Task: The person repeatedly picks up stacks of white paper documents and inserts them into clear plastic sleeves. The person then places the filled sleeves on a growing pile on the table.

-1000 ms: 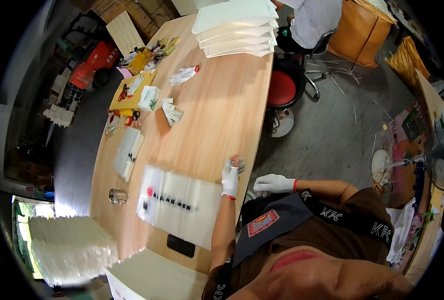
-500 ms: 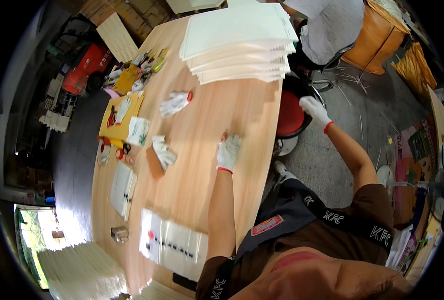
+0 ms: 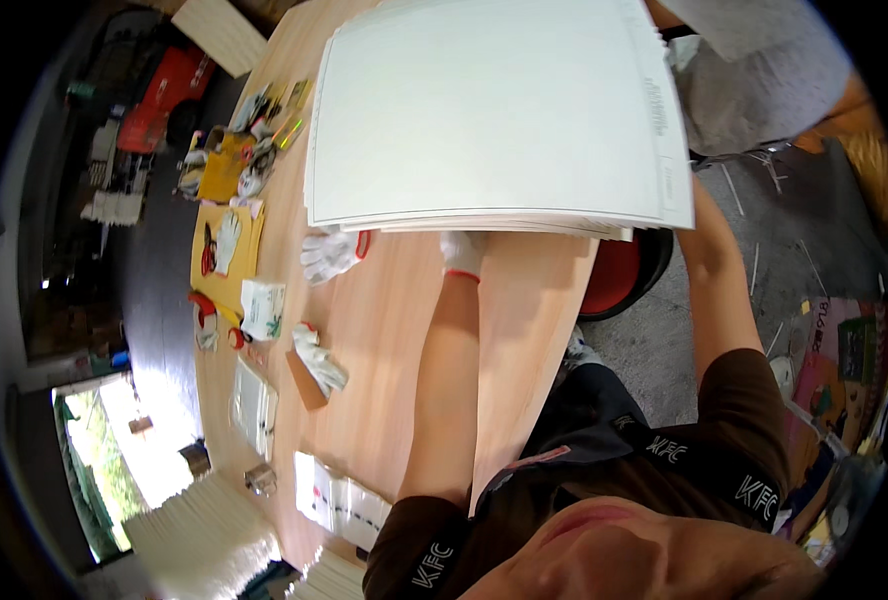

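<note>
A thick stack of large white sheets [image 3: 494, 110] fills the far end of the long wooden table [image 3: 394, 330]. My left hand [image 3: 461, 250], in a white glove with a red cuff, is at the stack's near edge, with its fingers hidden under the sheets. My right forearm reaches up along the table's right side to the stack's right edge. The sheets cover my right hand.
A loose white glove [image 3: 329, 255] lies just left of my left hand, and another glove [image 3: 319, 365] lies nearer on a brown block. A yellow mat [image 3: 226, 230] with small tools sits at the table's left edge. A red stool [image 3: 619, 275] stands to the right, and a clear bag [image 3: 339, 500] lies close by.
My view has moved forward toward the stack, which now looks much bigger. My left hand slid ahead to its near edge, and my right hand went out of sight behind it.
</note>
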Available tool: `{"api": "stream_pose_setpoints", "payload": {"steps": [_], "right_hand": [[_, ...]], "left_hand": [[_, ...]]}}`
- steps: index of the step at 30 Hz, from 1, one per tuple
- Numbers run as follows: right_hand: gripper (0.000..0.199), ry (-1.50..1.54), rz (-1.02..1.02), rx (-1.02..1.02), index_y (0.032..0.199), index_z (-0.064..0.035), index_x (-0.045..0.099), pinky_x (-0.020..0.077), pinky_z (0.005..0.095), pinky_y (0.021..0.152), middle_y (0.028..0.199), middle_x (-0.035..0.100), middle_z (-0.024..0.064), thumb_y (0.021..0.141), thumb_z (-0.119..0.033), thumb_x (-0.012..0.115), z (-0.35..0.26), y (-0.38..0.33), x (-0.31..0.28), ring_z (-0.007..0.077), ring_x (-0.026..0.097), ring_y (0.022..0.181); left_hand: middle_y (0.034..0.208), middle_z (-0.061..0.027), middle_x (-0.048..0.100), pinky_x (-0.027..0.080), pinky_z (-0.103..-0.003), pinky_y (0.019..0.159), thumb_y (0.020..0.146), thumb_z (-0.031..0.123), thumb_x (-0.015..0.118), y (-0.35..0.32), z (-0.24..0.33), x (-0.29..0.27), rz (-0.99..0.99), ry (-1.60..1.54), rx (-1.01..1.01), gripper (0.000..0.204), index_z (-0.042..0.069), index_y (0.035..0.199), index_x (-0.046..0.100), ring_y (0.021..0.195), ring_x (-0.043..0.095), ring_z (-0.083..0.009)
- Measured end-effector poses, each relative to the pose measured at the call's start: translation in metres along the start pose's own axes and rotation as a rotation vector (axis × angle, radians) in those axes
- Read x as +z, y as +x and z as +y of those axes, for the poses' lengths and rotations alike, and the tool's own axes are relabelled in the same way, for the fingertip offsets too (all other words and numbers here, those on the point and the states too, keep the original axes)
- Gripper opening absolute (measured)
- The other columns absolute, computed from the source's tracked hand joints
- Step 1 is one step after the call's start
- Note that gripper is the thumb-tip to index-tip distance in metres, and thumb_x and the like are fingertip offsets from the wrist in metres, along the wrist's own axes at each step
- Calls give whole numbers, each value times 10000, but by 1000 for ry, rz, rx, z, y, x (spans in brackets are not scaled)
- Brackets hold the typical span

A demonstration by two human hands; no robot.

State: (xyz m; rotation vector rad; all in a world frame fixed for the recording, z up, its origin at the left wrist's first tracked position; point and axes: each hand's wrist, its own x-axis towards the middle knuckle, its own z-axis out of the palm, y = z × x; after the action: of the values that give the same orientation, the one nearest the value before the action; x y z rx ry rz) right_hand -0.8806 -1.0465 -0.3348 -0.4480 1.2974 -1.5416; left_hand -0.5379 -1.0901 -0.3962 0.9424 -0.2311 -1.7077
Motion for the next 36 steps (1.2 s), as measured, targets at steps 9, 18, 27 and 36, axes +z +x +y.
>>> {"api": "stream_pose_setpoints", "payload": {"steps": [9,18,27,36], "right_hand": [[463,-99,52,-91,1326,-62,448,341,267,989,1285,541,86,973,-350,364,42,-46,-51,225,484,1176],[462,-131,70,-98,1323,-64,450,342,283,993,1280,539,84,969,-352,375,84,-98,-68,223,486,1168],[461,-190,49,-70,1319,-66,452,343,298,998,1275,538,81,966,-355,387,132,-191,-71,221,487,1161],[460,-215,-34,-41,1316,-69,455,343,314,1003,1269,537,79,963,-357,398,186,-304,-49,220,489,1154]], "left_hand": [[1430,-90,385,402,-378,1027,993,367,327,51,-12,-44,-93,211,160,493,85,1398,338,1265,421,-257],[1403,-90,420,421,-372,1009,991,349,343,-1,24,-83,52,-204,0,478,81,1387,358,1242,449,-256],[1375,-91,454,439,-366,991,989,332,358,-116,28,-179,53,-387,-39,463,77,1376,378,1218,476,-254],[1348,-91,488,458,-359,974,987,314,374,-234,46,-276,-14,-575,-50,449,73,1365,399,1194,503,-252]]}}
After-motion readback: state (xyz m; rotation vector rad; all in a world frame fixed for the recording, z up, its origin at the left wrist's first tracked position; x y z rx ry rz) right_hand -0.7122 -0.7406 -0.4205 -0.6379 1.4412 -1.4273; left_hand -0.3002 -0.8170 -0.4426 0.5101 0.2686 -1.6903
